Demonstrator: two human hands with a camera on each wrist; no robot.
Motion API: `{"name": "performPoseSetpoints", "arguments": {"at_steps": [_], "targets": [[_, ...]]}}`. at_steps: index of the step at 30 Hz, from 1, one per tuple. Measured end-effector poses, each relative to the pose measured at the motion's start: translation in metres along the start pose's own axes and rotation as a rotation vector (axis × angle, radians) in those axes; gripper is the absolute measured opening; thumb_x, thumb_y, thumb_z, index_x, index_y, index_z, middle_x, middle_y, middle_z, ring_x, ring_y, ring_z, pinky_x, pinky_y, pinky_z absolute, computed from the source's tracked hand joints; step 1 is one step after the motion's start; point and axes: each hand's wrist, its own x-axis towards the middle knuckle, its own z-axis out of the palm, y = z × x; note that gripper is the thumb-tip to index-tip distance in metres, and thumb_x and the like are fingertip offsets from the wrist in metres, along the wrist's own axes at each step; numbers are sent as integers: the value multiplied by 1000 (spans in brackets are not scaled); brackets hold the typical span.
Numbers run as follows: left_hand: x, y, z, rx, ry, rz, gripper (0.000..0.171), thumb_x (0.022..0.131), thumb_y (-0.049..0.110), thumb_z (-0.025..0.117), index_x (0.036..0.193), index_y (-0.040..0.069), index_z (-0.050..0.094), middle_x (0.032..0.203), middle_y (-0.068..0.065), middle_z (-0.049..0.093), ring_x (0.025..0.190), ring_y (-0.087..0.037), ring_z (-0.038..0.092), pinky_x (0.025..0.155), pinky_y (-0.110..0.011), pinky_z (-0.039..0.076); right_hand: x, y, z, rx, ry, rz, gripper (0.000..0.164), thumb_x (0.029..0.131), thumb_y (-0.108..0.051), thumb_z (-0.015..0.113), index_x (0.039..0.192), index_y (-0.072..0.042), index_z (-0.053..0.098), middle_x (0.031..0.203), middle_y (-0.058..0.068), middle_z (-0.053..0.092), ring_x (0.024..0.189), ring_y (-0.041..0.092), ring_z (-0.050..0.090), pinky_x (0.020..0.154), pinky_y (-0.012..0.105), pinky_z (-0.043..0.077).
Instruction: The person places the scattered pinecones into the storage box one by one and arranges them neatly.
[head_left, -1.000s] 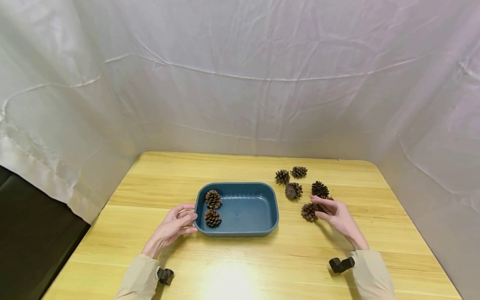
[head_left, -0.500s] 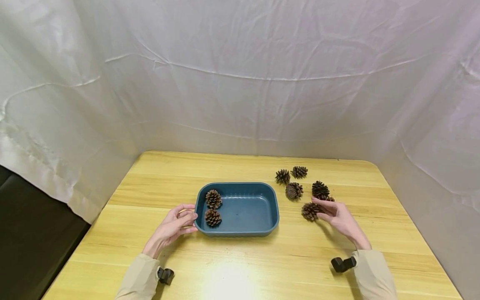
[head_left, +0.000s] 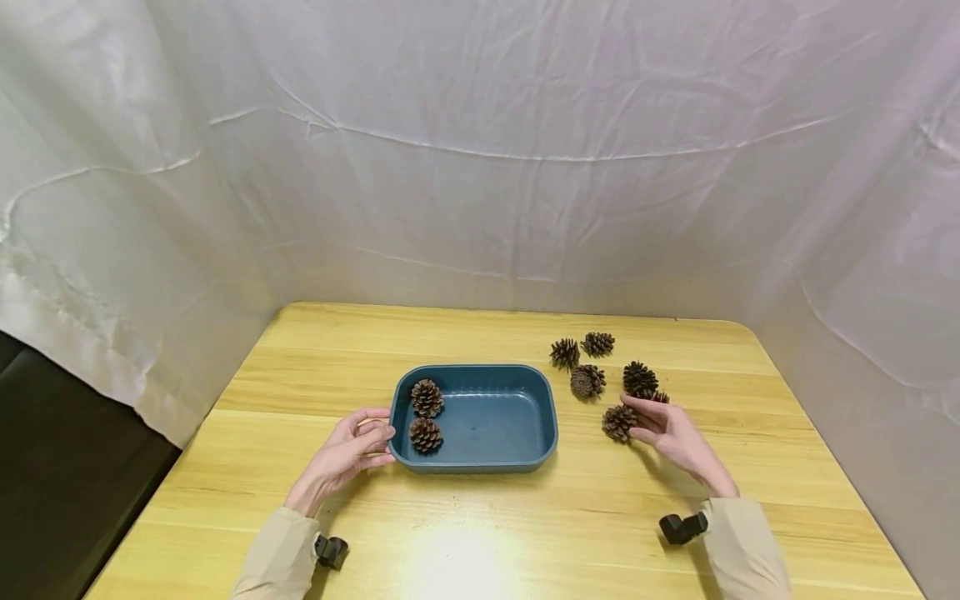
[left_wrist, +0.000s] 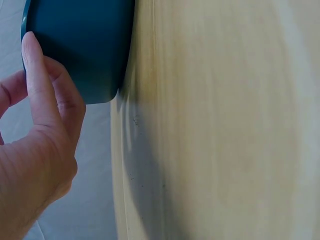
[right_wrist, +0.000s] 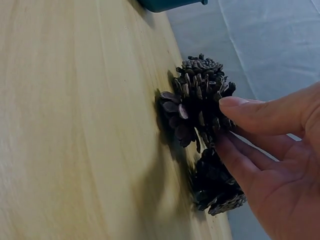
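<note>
A dark blue rectangular bin (head_left: 491, 423) stands mid-table with two pine cones, one (head_left: 427, 398) behind the other (head_left: 425, 435), against its left side. My left hand (head_left: 347, 454) holds the bin's left end, its thumb on the rim; the left wrist view has the thumb (left_wrist: 37, 75) over the wall. To the right, my right hand (head_left: 678, 437) pinches a brown pine cone (head_left: 618, 423) between thumb and fingers. In the right wrist view this pine cone (right_wrist: 200, 107) sits close over the wood, and a darker cone (right_wrist: 215, 182) lies under the fingers.
Just behind the right hand lie a dark pine cone (head_left: 640, 378) and another (head_left: 658, 397) partly hidden by fingers. Farther back are three more cones, the nearest (head_left: 587, 382) close to the bin's right end. Pale cloth (head_left: 517, 167) hangs around the wooden table (head_left: 337, 342).
My right hand shifts very slightly right with the pine cone, then back left. The left hand and the bin keep their place.
</note>
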Motion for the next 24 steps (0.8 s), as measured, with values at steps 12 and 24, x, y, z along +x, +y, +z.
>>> {"name": "performPoseSetpoints", "arguments": {"at_steps": [12, 24], "targets": [[0, 1, 0, 1, 8, -7, 38, 101, 6, 55, 134, -2, 38, 100, 3, 63, 76, -10, 67, 77, -27, 64, 2, -1, 0, -71, -15, -11, 57, 90, 5, 64, 142, 14, 43, 147, 35, 43, 132, 52, 48, 107, 38, 47], [0, 1, 1, -2, 5, -11, 35, 101, 5, 54, 132, 0, 39, 99, 4, 62, 76, -10, 67, 76, -26, 64, 1, 0, 3, -29, 35, 20, 49, 89, 0, 69, 135, 11, 54, 135, 34, 56, 115, 32, 67, 91, 8, 52]]}}
